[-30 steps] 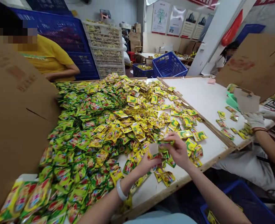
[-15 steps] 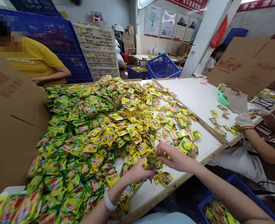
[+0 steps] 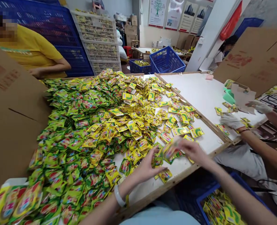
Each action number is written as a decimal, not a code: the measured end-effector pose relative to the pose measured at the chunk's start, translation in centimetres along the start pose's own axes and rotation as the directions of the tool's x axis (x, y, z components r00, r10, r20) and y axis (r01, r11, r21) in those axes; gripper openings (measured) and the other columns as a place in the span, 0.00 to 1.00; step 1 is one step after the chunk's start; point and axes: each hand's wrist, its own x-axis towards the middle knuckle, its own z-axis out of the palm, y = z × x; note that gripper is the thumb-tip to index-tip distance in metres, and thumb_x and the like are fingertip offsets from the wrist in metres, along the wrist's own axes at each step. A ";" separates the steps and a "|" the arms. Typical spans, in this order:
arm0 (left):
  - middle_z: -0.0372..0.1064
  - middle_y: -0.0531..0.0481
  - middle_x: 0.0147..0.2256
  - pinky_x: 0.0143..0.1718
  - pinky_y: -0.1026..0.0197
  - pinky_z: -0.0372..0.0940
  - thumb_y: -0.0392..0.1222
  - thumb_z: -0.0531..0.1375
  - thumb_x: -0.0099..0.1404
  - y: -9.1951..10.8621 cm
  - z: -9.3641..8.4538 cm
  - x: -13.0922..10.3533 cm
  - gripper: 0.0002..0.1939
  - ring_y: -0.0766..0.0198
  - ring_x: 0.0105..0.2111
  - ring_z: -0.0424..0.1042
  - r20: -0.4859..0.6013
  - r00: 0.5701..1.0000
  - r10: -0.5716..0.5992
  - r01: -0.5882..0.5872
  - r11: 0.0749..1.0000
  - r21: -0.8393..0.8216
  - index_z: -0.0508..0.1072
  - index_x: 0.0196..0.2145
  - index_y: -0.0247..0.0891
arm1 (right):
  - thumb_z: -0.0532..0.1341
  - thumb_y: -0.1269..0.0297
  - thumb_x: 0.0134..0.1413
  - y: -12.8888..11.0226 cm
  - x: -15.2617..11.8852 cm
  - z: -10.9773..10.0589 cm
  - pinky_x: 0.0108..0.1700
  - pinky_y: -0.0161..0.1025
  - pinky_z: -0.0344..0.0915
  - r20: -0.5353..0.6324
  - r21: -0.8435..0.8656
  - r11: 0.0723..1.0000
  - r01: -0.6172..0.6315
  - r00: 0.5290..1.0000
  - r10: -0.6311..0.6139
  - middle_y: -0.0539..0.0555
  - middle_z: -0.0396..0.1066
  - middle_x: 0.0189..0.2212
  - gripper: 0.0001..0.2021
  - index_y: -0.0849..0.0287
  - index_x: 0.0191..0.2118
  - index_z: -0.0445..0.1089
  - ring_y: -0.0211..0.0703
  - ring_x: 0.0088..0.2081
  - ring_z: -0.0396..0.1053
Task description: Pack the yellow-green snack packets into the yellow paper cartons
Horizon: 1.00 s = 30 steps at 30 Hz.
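Note:
A large heap of small green and yellow snack packets (image 3: 82, 125) covers the left and middle of the white table. My left hand (image 3: 146, 167), with a white band on its wrist, is open near the table's front edge, thumb and fingers apart. Just beyond its fingertips lies a green packet (image 3: 157, 160). My right hand (image 3: 194, 152) is closed on the edge of a yellow-and-green snack packet (image 3: 170, 150), both smeared by motion. Another yellow packet (image 3: 164, 175) lies below my left thumb.
Cardboard boxes stand at left (image 3: 13, 118) and right (image 3: 253, 59). A wooden strip (image 3: 192, 107) divides the table. A co-worker's gloved hand (image 3: 231, 121) is at right. A blue crate (image 3: 200, 203) holding packets sits below the edge. Across the table is a person in yellow (image 3: 32, 47).
My hands, close together over the packets before, have drawn apart. The right has moved right with a packet; the left has spread its fingers. The co-worker's gloved hand has shifted left.

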 end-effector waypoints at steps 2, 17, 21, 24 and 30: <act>0.64 0.38 0.61 0.64 0.39 0.57 0.44 0.64 0.63 -0.8 -0.9 0.7 0.30 0.46 0.63 0.61 -0.138 0.983 0.123 -0.075 0.947 0.313 0.64 0.61 0.41 | 0.54 0.45 0.65 3.0 1.1 -4.8 0.28 0.38 0.61 -0.304 -0.305 0.924 -0.230 0.943 0.135 0.58 0.76 0.31 0.23 0.59 0.37 0.76 0.45 0.26 0.69; 0.73 0.41 0.50 0.56 0.48 0.65 0.40 0.56 0.67 -0.8 -4.0 -0.4 0.14 0.53 0.50 0.73 -0.330 0.941 -0.073 0.105 0.991 0.078 0.73 0.49 0.39 | 0.55 0.56 0.63 2.7 7.5 14.1 0.42 0.43 0.67 -0.138 0.068 0.987 -0.148 0.978 0.156 0.59 0.74 0.35 0.18 0.64 0.48 0.70 0.48 0.41 0.70; 0.70 0.39 0.57 0.55 0.49 0.68 0.51 0.61 0.66 -0.8 -4.0 0.9 0.24 0.51 0.54 0.72 -0.306 0.934 -0.183 0.091 0.952 -0.293 0.71 0.56 0.40 | 0.54 0.47 0.64 2.0 4.6 12.1 0.30 0.38 0.68 0.021 0.320 0.940 -0.117 0.993 0.117 0.51 0.72 0.26 0.20 0.59 0.42 0.73 0.41 0.27 0.69; 0.76 0.41 0.48 0.44 0.51 0.73 0.58 0.64 0.62 -0.3 -3.4 2.3 0.28 0.53 0.44 0.76 -0.124 0.955 -0.270 0.180 0.857 -0.483 0.74 0.53 0.38 | 0.58 0.42 0.59 0.5 2.8 11.2 0.30 0.38 0.70 0.092 0.526 0.832 -0.177 0.984 0.151 0.52 0.75 0.28 0.21 0.57 0.39 0.73 0.42 0.27 0.71; 0.76 0.46 0.36 0.40 0.55 0.74 0.63 0.66 0.58 0.9 -2.3 2.1 0.26 0.60 0.35 0.74 -0.027 0.955 -0.296 0.232 0.799 -0.554 0.79 0.38 0.34 | 0.64 0.45 0.54 -0.9 1.5 10.7 0.31 0.41 0.70 0.045 0.654 0.710 -0.259 0.951 0.305 0.50 0.74 0.24 0.18 0.56 0.36 0.69 0.45 0.26 0.73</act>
